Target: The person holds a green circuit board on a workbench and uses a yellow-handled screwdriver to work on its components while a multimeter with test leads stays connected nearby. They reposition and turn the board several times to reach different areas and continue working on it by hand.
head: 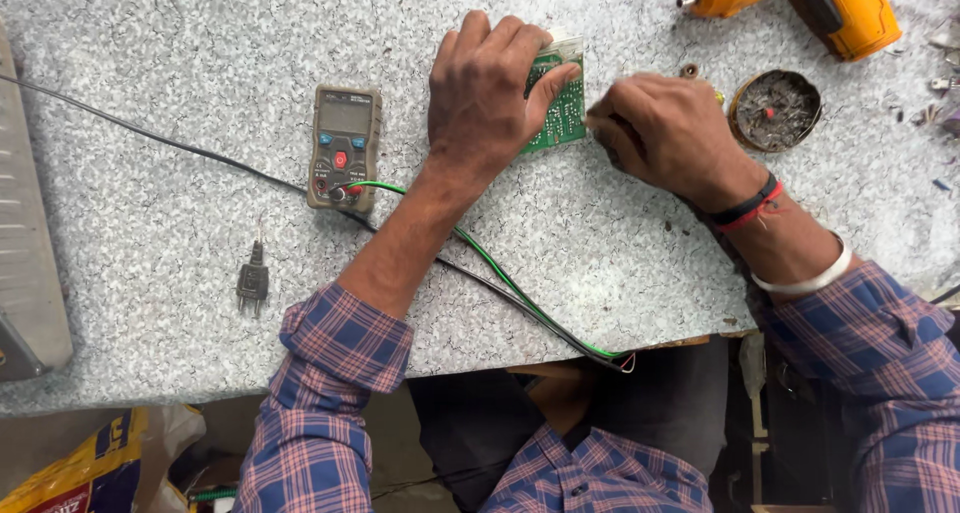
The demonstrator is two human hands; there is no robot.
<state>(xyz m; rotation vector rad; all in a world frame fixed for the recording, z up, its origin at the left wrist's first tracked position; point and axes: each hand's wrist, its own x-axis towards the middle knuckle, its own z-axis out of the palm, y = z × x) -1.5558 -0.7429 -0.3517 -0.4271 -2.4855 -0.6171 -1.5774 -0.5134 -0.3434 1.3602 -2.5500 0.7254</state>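
Both hands work a green circuit board on the speckled grey desk.

Nearest, a yellow printed package (70, 473) lies on the floor below the desk (150, 303) edge. On the desk, a black two-pin plug (252, 281) lies left; green and black leads (500, 278) run to a grey multimeter (344, 145). The left hand (490, 93) grips the circuit board (560, 103) over its top edge, thumb on its face. The right hand (660, 128) is closed beside the board's right edge; its contents cannot be told. Beyond: a round tin (775, 110) and an orange power tool (800, 3).
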